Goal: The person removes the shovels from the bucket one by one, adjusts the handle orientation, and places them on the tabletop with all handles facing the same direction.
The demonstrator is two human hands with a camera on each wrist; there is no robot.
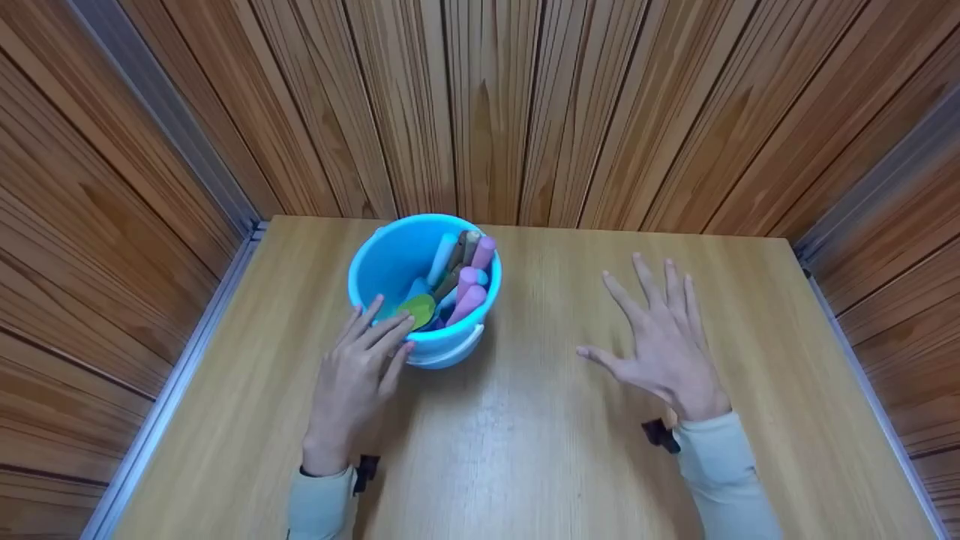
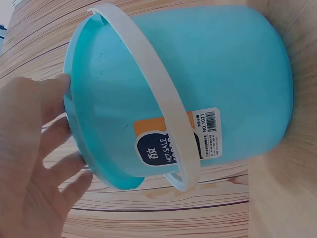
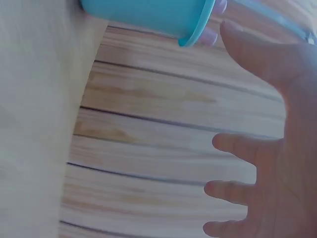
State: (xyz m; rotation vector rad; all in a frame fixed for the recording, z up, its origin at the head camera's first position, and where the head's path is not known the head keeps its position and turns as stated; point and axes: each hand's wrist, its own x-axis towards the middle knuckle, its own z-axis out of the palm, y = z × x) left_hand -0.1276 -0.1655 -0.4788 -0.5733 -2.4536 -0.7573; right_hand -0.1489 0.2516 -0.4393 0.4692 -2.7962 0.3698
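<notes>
A blue plastic bucket [image 1: 375,255] stands upright on the table, its white handle [image 2: 161,89] hanging down the near side. Inside lie several rod-like pieces: pink-purple ends [image 1: 484,251], a light blue one [image 1: 442,259], brown ones, and a flat green round piece [image 1: 418,310] near the front. My left hand [image 1: 360,371] is at the bucket's near-left rim, fingers fairly straight over the edge and thumb by the outside; in the left wrist view the fingertips are right at the rim. Over the table to the right, my right hand [image 1: 667,349] has its fingers spread and holds nothing.
The wooden table [image 1: 525,465] has a plank wall [image 1: 487,112] at its back, with the bucket close to it. Plank panels rise on the left [image 1: 90,225] and right [image 1: 900,270], framed by metal rails. A paper label [image 2: 173,141] is stuck on the bucket's side.
</notes>
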